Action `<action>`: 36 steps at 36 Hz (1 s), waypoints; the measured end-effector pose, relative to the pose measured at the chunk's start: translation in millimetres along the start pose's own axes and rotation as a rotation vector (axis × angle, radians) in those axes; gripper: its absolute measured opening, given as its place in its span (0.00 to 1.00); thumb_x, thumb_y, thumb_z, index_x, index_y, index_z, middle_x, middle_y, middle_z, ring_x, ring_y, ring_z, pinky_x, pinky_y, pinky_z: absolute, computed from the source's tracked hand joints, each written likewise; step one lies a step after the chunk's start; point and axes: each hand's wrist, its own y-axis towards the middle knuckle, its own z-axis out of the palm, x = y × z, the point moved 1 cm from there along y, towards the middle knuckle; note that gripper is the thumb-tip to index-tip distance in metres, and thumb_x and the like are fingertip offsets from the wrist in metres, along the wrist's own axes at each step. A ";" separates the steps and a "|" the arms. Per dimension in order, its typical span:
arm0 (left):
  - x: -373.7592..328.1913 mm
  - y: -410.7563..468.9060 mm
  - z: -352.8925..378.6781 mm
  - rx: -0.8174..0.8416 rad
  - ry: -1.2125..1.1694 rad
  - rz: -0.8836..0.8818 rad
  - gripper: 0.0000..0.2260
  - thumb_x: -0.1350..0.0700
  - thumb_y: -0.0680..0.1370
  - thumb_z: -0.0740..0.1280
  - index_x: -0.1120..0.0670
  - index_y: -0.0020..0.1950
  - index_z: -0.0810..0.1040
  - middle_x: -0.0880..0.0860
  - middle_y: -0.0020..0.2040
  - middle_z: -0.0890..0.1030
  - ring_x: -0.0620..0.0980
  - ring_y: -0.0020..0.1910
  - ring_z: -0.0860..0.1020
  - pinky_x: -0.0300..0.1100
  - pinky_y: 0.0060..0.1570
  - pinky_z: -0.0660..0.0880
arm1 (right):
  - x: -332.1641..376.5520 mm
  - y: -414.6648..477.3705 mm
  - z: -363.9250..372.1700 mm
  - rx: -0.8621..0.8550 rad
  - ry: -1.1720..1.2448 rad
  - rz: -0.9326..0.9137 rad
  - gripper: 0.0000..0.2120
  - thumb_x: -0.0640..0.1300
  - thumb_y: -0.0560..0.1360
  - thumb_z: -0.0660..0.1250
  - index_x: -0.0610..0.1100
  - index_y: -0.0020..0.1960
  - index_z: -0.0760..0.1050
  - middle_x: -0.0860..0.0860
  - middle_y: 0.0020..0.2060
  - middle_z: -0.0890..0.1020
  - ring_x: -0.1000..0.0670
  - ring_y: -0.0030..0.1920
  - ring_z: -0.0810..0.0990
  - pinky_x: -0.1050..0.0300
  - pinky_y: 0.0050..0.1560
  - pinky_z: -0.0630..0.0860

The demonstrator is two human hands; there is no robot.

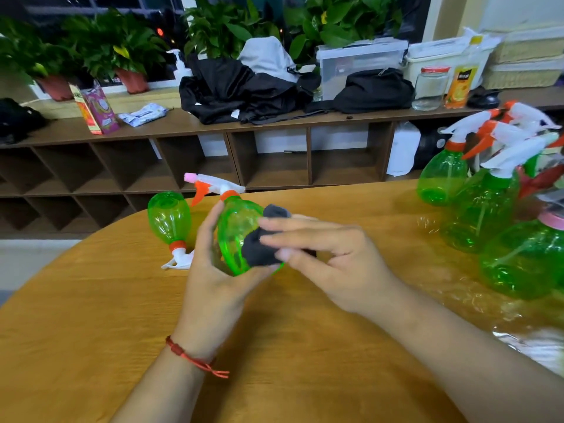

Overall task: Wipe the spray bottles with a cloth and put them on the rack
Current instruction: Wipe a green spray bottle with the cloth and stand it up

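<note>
1. A green spray bottle [233, 233] is gripped by the left hand [210, 270] above the counter's [91, 300] middle.
2. A black cloth [259, 248] is pressed against it by the right hand's [332, 257] straight fingers [293, 227].

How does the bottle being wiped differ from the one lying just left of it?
The held bottle is off the table in the left hand, black cloth pressed on it by the right hand; the lying bottle rests on its side. The held bottle's spray head points away, the lying bottle's toward the camera. Both: green body, orange collar, white head.
</note>
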 end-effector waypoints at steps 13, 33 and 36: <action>-12.8 -12.7 11.7 0.218 -0.070 0.034 0.53 0.42 0.67 0.84 0.53 0.84 0.61 0.56 0.82 0.69 0.59 0.78 0.72 0.49 0.70 0.76 | 0.2 13.9 -14.2 -0.229 0.353 0.282 0.14 0.35 0.86 0.63 0.41 0.68 0.81 0.49 0.60 0.87 0.50 0.61 0.85 0.57 0.61 0.80; -9.9 -3.9 4.3 -0.019 0.137 0.108 0.50 0.60 0.65 0.85 0.52 0.83 0.65 0.34 0.74 0.75 0.38 0.73 0.74 0.36 0.70 0.74 | 0.6 -3.7 -3.6 -0.049 -0.082 -0.062 0.11 0.33 0.79 0.73 0.37 0.61 0.85 0.45 0.65 0.84 0.50 0.68 0.82 0.47 0.74 0.74; -4.4 -1.7 2.2 -0.044 -0.152 0.042 0.50 0.56 0.63 0.88 0.45 0.81 0.69 0.52 0.76 0.77 0.57 0.75 0.76 0.65 0.76 0.70 | 3.1 -3.3 -3.5 -0.002 -0.072 -0.137 0.10 0.35 0.79 0.72 0.37 0.59 0.85 0.43 0.64 0.84 0.47 0.68 0.82 0.42 0.73 0.74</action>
